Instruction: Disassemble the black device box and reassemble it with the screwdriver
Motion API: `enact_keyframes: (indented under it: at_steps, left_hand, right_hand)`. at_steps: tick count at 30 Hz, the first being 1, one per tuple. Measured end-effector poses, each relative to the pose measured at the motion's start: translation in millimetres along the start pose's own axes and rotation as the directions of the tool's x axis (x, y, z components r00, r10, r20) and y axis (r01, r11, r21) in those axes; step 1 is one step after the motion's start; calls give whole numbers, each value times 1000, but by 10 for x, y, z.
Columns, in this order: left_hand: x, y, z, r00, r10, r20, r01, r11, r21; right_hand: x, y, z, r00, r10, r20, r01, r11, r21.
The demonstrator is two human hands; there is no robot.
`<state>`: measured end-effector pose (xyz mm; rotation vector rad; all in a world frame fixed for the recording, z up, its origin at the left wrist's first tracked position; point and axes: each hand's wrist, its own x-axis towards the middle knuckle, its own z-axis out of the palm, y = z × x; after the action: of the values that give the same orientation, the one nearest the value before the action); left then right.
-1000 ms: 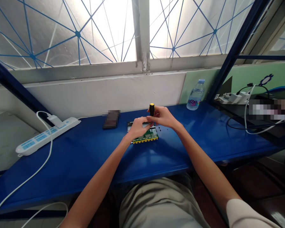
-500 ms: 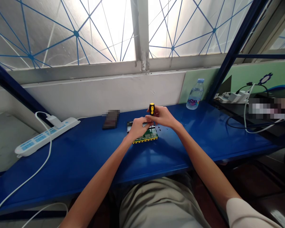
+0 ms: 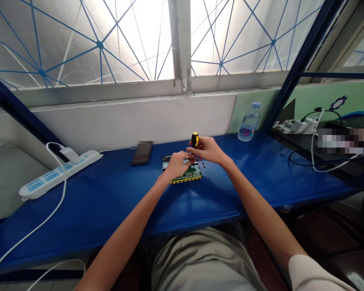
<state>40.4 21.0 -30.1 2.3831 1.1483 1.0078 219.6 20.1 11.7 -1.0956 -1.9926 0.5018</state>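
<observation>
A green circuit board (image 3: 188,174) with a yellow-edged front lies on the blue table (image 3: 109,202), partly in a metal frame. My right hand (image 3: 208,149) is closed round a black and yellow screwdriver (image 3: 194,140) held upright over the board. My left hand (image 3: 176,163) rests on the board with its fingers curled next to the screwdriver's shaft; what they pinch, if anything, is hidden. A few small dark screws (image 3: 204,164) lie on the table just right of the board.
A dark flat object (image 3: 142,152) lies behind the board on the left. A white power strip (image 3: 59,171) with a white cable sits far left. A water bottle (image 3: 248,122) stands at the back right. More cables and a power strip (image 3: 300,126) lie beyond a blue post (image 3: 294,66).
The hands and screwdriver stay over the board, with only slight shifts of the fingers and the screwdriver handle.
</observation>
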Motion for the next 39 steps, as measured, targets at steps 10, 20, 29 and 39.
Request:
enact_keyframes:
  at_steps: [10, 20, 29, 39]
  left_hand:
    - [-5, 24, -14, 999, -21, -29, 21, 1000, 23]
    - [-12, 47, -20, 1000, 26, 18, -27, 997, 69]
    - [-13, 62, -13, 998, 58, 12, -59, 996, 69]
    - [-4, 23, 4, 1000, 24, -6, -24, 997, 77]
  right_hand:
    - [-7, -5, 1, 1000, 12, 19, -12, 1000, -5]
    - [-7, -9, 3, 999, 30, 29, -29, 999, -15]
    - [0, -2, 12, 999, 50, 20, -49, 998, -28]
    - [-3, -23, 10, 998, 56, 24, -55, 997, -44]
